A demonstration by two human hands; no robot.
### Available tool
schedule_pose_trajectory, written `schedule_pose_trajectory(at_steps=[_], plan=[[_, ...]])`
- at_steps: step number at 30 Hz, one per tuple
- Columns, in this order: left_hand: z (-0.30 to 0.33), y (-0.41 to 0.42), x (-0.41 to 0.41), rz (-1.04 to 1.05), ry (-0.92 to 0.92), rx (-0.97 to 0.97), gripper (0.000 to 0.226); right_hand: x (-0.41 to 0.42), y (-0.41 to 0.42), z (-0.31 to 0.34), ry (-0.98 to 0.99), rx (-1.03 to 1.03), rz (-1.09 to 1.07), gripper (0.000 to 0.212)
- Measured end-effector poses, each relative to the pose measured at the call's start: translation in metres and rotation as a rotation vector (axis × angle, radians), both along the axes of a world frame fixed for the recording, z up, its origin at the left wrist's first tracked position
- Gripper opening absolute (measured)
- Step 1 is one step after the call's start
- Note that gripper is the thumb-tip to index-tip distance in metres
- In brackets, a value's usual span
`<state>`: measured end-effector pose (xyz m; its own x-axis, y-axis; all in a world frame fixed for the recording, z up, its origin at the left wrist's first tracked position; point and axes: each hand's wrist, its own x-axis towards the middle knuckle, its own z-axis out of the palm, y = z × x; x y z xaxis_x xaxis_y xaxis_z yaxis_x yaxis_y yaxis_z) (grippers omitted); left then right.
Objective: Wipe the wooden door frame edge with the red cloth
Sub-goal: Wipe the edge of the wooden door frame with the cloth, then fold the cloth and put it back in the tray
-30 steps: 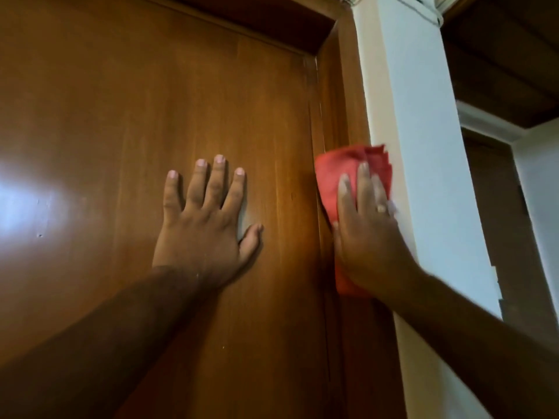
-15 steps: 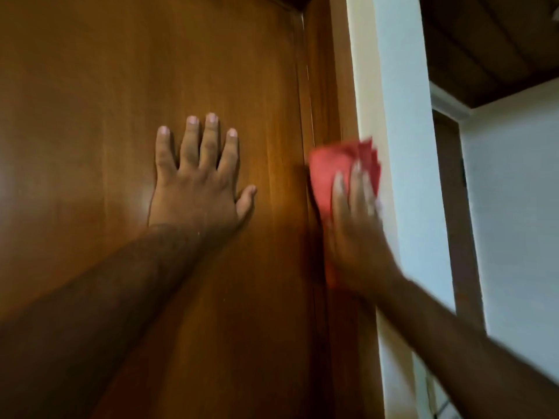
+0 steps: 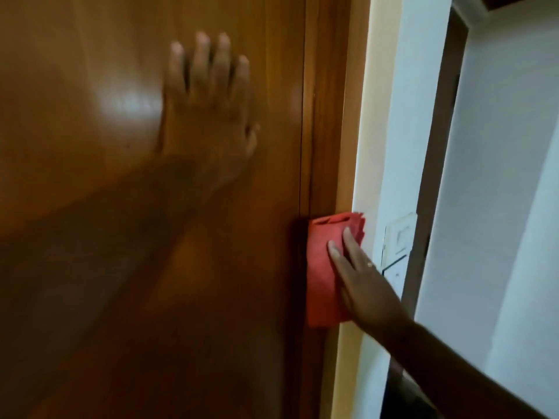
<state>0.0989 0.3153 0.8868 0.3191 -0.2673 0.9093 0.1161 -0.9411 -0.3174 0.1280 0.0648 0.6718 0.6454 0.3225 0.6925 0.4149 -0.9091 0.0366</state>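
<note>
My right hand [image 3: 367,285] lies flat, fingers straight, pressing the red cloth [image 3: 325,267] against the door frame [image 3: 328,116] at about five o'clock in view; my left hand [image 3: 208,107], spread wide and blurred, braces on the door [image 3: 90,146] at eleven o'clock. I judge the cloth, pinned by palm pressure only, could slip off or drag onto the wall [image 3: 393,116] and switch [image 3: 399,237] at three o'clock.

Red cloth [image 3: 322,273] lies pressed flat against wooden door frame edge [image 3: 325,116].
</note>
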Motion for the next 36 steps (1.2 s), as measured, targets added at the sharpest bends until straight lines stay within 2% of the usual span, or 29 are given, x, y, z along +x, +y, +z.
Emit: schedule_pose_trajectory(at_steps=[3, 5, 9, 11, 15, 18, 20, 22, 26, 29, 32, 34, 36], plan=[[-0.105, -0.025, -0.002, -0.169, 0.184, 0.105, 0.077, -0.008, -0.009, 0.022, -0.003, -0.030, -0.005, 0.049], [-0.175, -0.041, -0.006, -0.336, 0.371, 0.038, 0.074, -0.011, -0.006, 0.038, -0.025, -0.031, -0.029, 0.049], [-0.254, -0.070, 0.003, -0.497, 0.770, -0.498, 0.084, -0.018, 0.001, 0.065, -0.018, -0.141, -0.067, 0.079], [-0.273, -0.080, 0.014, -0.588, 0.852, -0.713, 0.079, -0.019, 0.007, 0.078, -0.036, -0.276, -0.137, 0.089], [-0.294, -0.092, 0.029, -0.871, 0.900, -1.035, 0.042, -0.016, 0.011, 0.095, -0.066, -0.488, -0.257, 0.070], [-0.317, -0.095, 0.030, -1.015, 0.927, -1.193, 0.022, -0.022, 0.000, 0.077, -0.055, -0.435, -0.274, 0.048], [-0.335, -0.097, 0.026, -1.109, 0.965, -1.234, 0.015, -0.030, -0.018, 0.052, 0.005, -0.317, -0.262, 0.037], [-0.351, -0.097, 0.020, -1.173, 0.985, -1.306, 0.012, -0.040, -0.044, 0.024, 0.153, -0.103, -0.155, 0.031], [-0.382, -0.107, 0.013, -1.165, 1.098, -1.596, 0.012, -0.065, -0.110, -0.056, 0.653, 0.575, 0.004, 0.023], [-0.414, -0.140, 0.001, -1.084, 1.295, -1.784, 0.009, -0.097, -0.157, -0.146, 0.898, 1.080, 0.024, 0.043], [-0.465, -0.178, -0.019, -0.938, 1.478, -1.935, 0.022, -0.141, -0.197, -0.236, 1.047, 1.308, -0.100, 0.053], [-0.504, -0.207, -0.030, -0.856, 1.689, -2.036, 0.039, -0.172, -0.223, -0.292, 1.123, 1.391, -0.228, 0.055], [-0.547, -0.235, -0.046, -0.800, 1.889, -2.087, 0.046, -0.200, -0.244, -0.346, 1.186, 1.490, -0.340, 0.052]])
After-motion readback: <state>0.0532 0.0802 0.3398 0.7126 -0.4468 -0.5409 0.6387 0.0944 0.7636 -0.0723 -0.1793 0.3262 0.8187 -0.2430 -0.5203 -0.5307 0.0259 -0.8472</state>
